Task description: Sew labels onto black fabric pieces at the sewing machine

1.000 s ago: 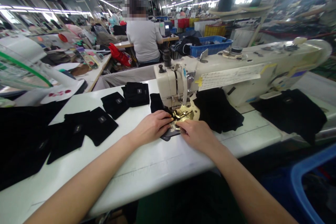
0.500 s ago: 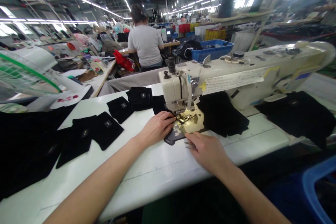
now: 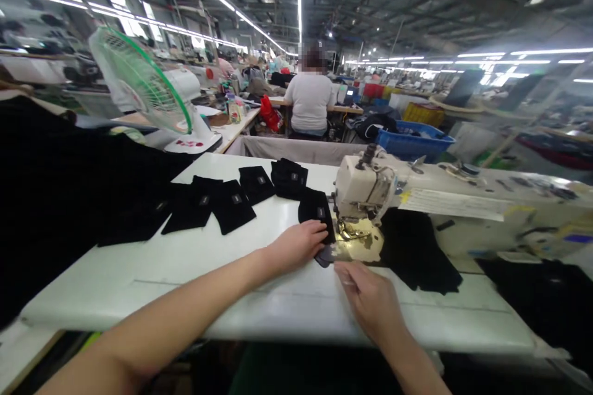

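Note:
Just left of the sewing machine's needle area lies a black fabric piece with a small pale label. My left hand grips its near end, fingers close together beside the presser foot. My right hand rests at the front edge of the worn metal needle plate, its fingers curled around what look like thread snips, mostly hidden in the palm. More labelled black pieces lie in an overlapping row on the white table to the left.
The sewing machine's arm stretches to the right, with black fabric under it and more black cloth beyond. Dark cloth is heaped at far left. A fan, a blue crate and a seated person are behind the table.
The view has swung left, so everything sits further right. The labelled black piece now shows clear of the machine head. My right hand has drawn slightly toward me from the needle plate.

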A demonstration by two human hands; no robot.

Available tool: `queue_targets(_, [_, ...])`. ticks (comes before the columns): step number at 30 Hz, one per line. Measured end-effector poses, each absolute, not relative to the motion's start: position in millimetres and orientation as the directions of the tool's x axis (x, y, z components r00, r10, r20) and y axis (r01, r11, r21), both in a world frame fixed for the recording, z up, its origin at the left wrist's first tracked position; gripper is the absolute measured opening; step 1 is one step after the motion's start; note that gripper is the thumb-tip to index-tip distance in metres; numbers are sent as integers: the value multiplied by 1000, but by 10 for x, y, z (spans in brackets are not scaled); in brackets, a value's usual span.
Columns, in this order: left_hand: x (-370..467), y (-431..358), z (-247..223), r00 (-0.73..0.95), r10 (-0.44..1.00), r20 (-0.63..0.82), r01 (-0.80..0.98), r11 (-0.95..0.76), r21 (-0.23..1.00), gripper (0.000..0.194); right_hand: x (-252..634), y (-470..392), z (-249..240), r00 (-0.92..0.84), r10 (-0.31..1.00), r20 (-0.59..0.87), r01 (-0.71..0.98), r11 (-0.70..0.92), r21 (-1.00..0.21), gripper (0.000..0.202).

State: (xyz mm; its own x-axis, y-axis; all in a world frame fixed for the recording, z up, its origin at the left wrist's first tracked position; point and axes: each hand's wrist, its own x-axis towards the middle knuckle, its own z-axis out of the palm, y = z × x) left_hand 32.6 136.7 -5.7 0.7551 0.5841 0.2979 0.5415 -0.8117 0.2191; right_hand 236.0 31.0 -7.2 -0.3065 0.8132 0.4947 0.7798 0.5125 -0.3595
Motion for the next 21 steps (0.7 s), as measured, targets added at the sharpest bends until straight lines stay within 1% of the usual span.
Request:
queue_targets(2, [176,1080,2,761,588,275,526,-807,268,30,2162,394,81,-351,817,457,760,534,-372,35])
queue_targets(3, [98,932,40,764,592,256,516,-799,308,31,2042,479,157,-368,838,402,771,517,-372,35])
queue_targets(4, [24,792,83,769,597,229,508,-788,347,34,1913,594,226,-374,870,320,799,478,-365,34])
queue_targets(5, [-44,666,128,777,598,196,505,-778,374,40,1783,733,282,-351,912,213,848,406,-341,34])
queue_targets(7, [-150,473,206,802,584,124,507,-775,377,52,1541,1047,346,-305,940,154,883,340,-323,35])
queue_targets(9, [-217,367,239,818,568,87,514,-791,331,55,1355,1329,352,-263,961,88,912,277,-303,34])
queue_targets(10, [-241,342,234,820,566,89,519,-799,303,51,1291,1433,343,-246,968,56,923,251,-291,32])
queue_targets(13, [-307,323,159,806,574,148,537,-813,226,35,1208,1555,316,-218,976,-15,945,207,-254,24])
queue_targets(15, [-357,319,95,802,564,196,537,-825,176,31,1210,1512,345,-215,976,-32,952,202,-232,19])
queue_targets(18, [-426,348,56,809,528,259,520,-848,103,25,1181,1436,517,-208,978,-8,958,202,-202,16])
queue_targets(21, [-448,567,144,777,528,343,556,-831,18,22,1024,1569,803,-174,981,90,961,189,-201,24])
